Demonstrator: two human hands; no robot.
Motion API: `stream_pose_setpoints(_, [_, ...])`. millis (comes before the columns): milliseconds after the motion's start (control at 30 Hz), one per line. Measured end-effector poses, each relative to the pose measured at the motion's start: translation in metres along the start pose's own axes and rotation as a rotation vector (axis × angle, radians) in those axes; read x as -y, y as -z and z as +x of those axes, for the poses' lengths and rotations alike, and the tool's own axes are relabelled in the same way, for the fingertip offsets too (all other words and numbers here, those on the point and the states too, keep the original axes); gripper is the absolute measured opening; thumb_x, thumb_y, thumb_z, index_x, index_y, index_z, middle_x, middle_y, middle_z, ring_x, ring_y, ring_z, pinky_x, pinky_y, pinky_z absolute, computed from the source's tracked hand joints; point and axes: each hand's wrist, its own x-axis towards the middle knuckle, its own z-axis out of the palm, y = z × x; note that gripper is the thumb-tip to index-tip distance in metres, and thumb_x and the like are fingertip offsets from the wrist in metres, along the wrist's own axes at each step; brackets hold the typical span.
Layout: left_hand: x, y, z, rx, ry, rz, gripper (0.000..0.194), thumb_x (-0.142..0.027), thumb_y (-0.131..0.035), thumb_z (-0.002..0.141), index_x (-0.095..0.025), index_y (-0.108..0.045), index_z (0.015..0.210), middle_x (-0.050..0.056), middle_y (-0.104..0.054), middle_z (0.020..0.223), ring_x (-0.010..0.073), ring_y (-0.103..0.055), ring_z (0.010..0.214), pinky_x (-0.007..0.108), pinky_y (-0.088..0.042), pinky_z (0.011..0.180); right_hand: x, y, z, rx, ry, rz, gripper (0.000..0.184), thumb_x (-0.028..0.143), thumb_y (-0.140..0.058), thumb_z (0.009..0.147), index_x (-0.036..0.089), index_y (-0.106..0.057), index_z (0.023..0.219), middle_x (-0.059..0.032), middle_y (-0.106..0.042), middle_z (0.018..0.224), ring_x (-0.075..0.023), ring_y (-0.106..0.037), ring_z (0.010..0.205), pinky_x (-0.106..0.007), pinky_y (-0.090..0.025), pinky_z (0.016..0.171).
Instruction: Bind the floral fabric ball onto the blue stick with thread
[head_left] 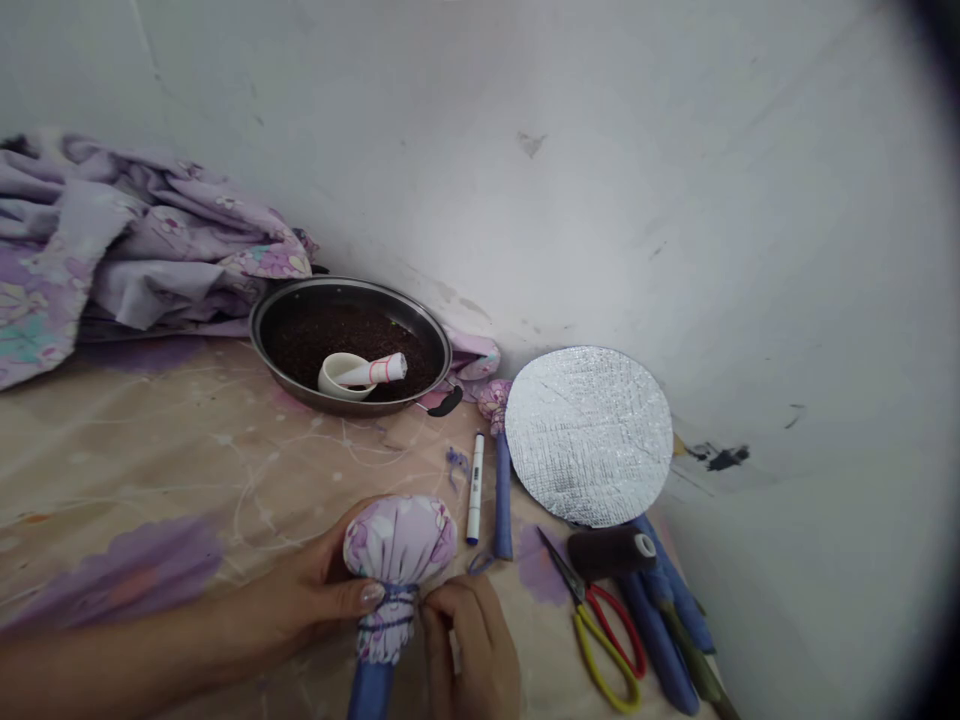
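Observation:
A padded stick (401,540) has a round head wrapped in floral lilac cloth, gathered at the neck and bound with several turns of dark blue cord (399,592). Its blue-covered handle (371,690) runs down to the bottom edge. My left hand (345,590) is closed around the neck, thumb pressed on the cord and fingers behind the head. Just right of the neck, my right hand (469,640) has its fingers curled and pinched close to the binding. What lies between those fingertips is hidden.
Beyond my hands are a pan (262,365) of dark crumbly material with a white cup (337,378) inside, and bunched floral cloth (165,250). Rightward lie a marker (475,490), another padded stick (503,500), a silver foil disc (592,435), scissors (581,600) and a dark thread spool (604,551).

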Motion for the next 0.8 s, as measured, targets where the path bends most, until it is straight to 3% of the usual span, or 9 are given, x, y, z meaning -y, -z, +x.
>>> stream_pose_setpoints(167, [0.012, 0.012, 0.001, 0.049, 0.012, 0.014, 0.082, -0.049, -0.114, 0.087, -0.05, -0.081, 0.161, 0.0, -0.094, 0.145, 0.0353, -0.08, 0.148, 0.048, -0.059, 0.133, 0.002, -0.001, -0.001, 0.017, -0.005, 0.011, 0.018, 0.041, -0.086, 0.125, 0.023, -0.083, 0.125, -0.0029, -0.085, 0.118, -0.0183, -0.083, 0.091, -0.033, -0.074, 0.081])
stream_pose_setpoints(267, [0.001, 0.003, -0.004, 0.038, 0.031, 0.017, 0.08, -0.047, -0.113, 0.09, -0.05, -0.08, 0.163, 0.0, -0.093, 0.149, 0.0344, -0.08, 0.151, 0.048, -0.056, 0.137, 0.003, -0.003, 0.003, 0.012, -0.004, 0.007, 0.019, 0.04, -0.086, 0.124, 0.022, -0.083, 0.122, -0.0019, -0.085, 0.114, -0.0181, -0.082, 0.09, -0.033, -0.073, 0.081])
stream_pose_setpoints(367, [-0.011, -0.011, -0.009, 0.005, 0.017, 0.018, 0.078, -0.044, -0.114, 0.09, -0.05, -0.081, 0.16, 0.0, -0.093, 0.155, 0.033, -0.082, 0.147, 0.046, -0.059, 0.131, 0.006, 0.002, 0.011, -0.009, 0.002, -0.002, 0.014, 0.024, -0.077, 0.124, 0.026, -0.08, 0.111, -0.0009, -0.083, 0.105, -0.0204, -0.082, 0.089, -0.033, -0.071, 0.079])
stream_pose_setpoints(467, [-0.014, -0.022, -0.009, -0.033, -0.08, 0.041, 0.078, -0.04, -0.115, 0.089, -0.05, -0.081, 0.159, 0.0, -0.093, 0.158, 0.0334, -0.084, 0.146, 0.044, -0.061, 0.126, 0.017, 0.011, 0.022, -0.046, 0.029, -0.025, 0.025, 0.009, -0.066, 0.119, 0.031, -0.079, 0.116, -0.0045, -0.083, 0.108, -0.0256, -0.082, 0.097, -0.036, -0.07, 0.084])
stream_pose_setpoints(567, [-0.013, -0.024, -0.006, -0.018, -0.1, 0.048, 0.08, -0.045, -0.116, 0.086, -0.05, -0.082, 0.158, -0.001, -0.093, 0.158, 0.0362, -0.083, 0.152, 0.046, -0.06, 0.13, 0.034, 0.017, 0.032, -0.069, 0.107, -0.049, 0.028, 0.004, -0.066, 0.116, 0.03, -0.076, 0.117, -0.0044, -0.078, 0.102, -0.0251, -0.076, 0.091, -0.036, -0.065, 0.083])
stream_pose_setpoints(700, [-0.009, -0.019, -0.001, 0.013, -0.037, 0.065, 0.094, -0.049, -0.12, 0.077, -0.04, -0.082, 0.162, 0.007, -0.092, 0.162, 0.0443, -0.08, 0.156, 0.049, -0.06, 0.134, 0.049, 0.006, 0.04, -0.073, 0.153, -0.086, 0.026, 0.008, -0.064, 0.119, 0.03, -0.071, 0.107, -0.0032, -0.076, 0.096, -0.0256, -0.072, 0.085, -0.039, -0.058, 0.082])
stream_pose_setpoints(800, [-0.006, -0.014, 0.001, 0.008, -0.058, 0.062, 0.099, -0.05, -0.119, 0.078, -0.037, -0.078, 0.167, 0.009, -0.09, 0.163, 0.0463, -0.079, 0.158, 0.05, -0.06, 0.135, 0.05, -0.014, 0.042, -0.173, 0.132, -0.124, 0.03, 0.017, -0.056, 0.129, 0.03, -0.069, 0.105, -0.0019, -0.074, 0.093, -0.026, -0.068, 0.081, -0.042, -0.049, 0.081])
